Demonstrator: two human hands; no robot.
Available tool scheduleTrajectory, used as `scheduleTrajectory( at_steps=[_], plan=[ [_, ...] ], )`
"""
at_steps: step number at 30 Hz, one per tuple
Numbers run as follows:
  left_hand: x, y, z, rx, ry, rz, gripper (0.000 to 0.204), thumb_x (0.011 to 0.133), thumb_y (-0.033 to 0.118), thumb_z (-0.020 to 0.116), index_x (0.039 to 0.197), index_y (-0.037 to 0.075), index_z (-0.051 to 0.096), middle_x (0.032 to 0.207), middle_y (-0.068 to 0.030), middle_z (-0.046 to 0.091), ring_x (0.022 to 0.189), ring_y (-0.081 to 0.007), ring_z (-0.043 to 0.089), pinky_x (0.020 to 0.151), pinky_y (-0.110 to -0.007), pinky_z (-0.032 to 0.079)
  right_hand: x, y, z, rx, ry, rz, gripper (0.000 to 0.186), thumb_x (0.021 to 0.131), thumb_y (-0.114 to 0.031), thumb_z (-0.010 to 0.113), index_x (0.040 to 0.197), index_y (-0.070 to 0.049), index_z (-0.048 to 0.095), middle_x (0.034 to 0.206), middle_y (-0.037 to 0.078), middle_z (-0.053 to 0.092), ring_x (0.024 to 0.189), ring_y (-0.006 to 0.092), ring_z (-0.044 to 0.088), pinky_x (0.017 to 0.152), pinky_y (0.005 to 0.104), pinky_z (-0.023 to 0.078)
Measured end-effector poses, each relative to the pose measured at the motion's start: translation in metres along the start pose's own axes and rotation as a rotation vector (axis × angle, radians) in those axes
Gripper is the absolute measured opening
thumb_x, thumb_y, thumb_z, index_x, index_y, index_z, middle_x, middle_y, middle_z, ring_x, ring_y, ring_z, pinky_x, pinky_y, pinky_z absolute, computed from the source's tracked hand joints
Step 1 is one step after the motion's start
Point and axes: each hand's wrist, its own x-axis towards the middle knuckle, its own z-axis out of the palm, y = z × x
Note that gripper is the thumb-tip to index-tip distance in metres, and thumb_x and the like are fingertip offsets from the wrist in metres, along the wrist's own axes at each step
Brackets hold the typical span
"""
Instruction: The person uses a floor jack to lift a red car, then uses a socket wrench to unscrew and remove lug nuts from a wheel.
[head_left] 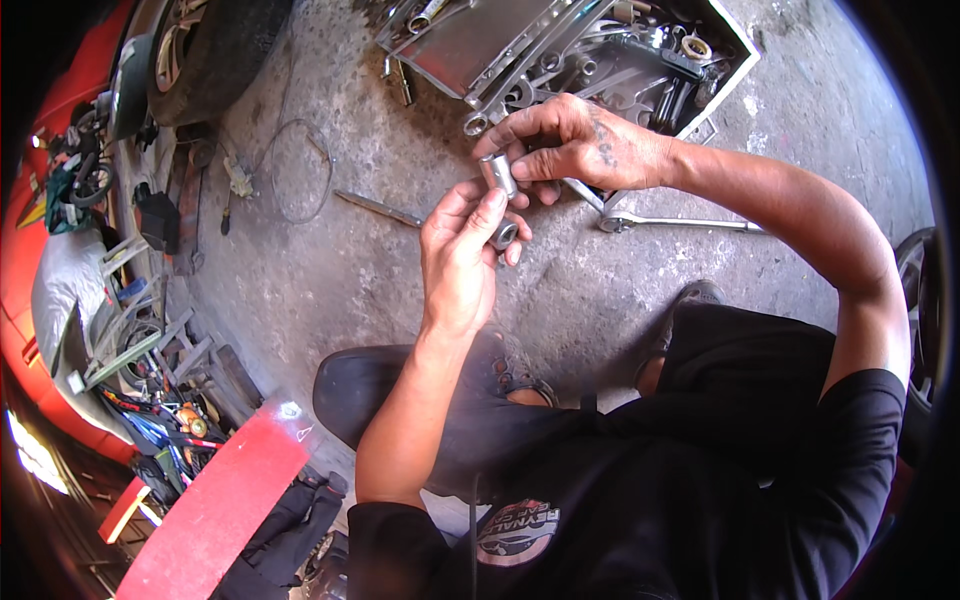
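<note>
In front of me, above the concrete floor, my left hand (462,240) grips a shiny chrome socket (498,174) between thumb and fingers. A second, darker socket (505,235) is tucked lower in the same hand, its round open end showing. My right hand (575,145) is closed around the upper part of the chrome socket, with the thumb against its side and the index finger curled over its top. Below and right of that hand, a ratchet wrench (655,222) lies on the floor. Some right fingertips are hidden behind the socket.
A metal toolbox (742,75) full of wrenches and sockets sits just beyond my hands. A thin metal bar (378,208) and a looped wire (330,165) lie on the concrete. Leftward are a tire (215,60), a red panel (215,500) and assorted parts.
</note>
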Motion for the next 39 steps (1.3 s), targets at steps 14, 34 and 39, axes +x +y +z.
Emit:
scheduleTrajectory(
  at_steps=[14, 34, 39],
  plan=[
    [0.005, 0.006, -0.012, 0.03, 0.086, 0.079, 0.025, 0.103, 0.019, 0.062, 0.12, 0.001, 0.064, 0.095, -0.0082, 0.068, 0.076, -0.0147, 0.064, 0.058, -0.025, 0.046, 0.002, -0.006, 0.005, 0.035, 0.049, 0.075, 0.033, 0.096, -0.014, 0.07, 0.123, 0.003, 0.059, 0.089, 0.009, 0.073, 0.077, 0.0127, 0.069, 0.071, 0.0282, 0.055],
    [0.006, 0.017, -0.014, 0.314, 0.134, 0.196, 0.032, 0.101, 0.026, 0.067, 0.114, -0.002, 0.071, 0.089, -0.0053, 0.068, 0.067, -0.0101, 0.059, 0.055, -0.023, 0.041, -0.004, -0.011, 0.03, -0.047, 0.12, 0.095, 0.03, 0.087, -0.017, 0.081, 0.1, 0.002, 0.063, 0.08, 0.009, 0.072, 0.072, 0.0132, 0.07, 0.07, 0.0298, 0.055],
    [0.006, 0.018, -0.011, 0.312, 0.093, 0.202, 0.029, 0.103, 0.022, 0.063, 0.117, -0.002, 0.07, 0.094, -0.0065, 0.069, 0.075, -0.0115, 0.061, 0.059, -0.024, 0.043, -0.006, -0.008, 0.03, -0.03, 0.099, 0.097, 0.033, 0.089, -0.015, 0.081, 0.107, 0.004, 0.06, 0.083, 0.009, 0.071, 0.077, 0.014, 0.071, 0.072, 0.0287, 0.056]
  ],
)
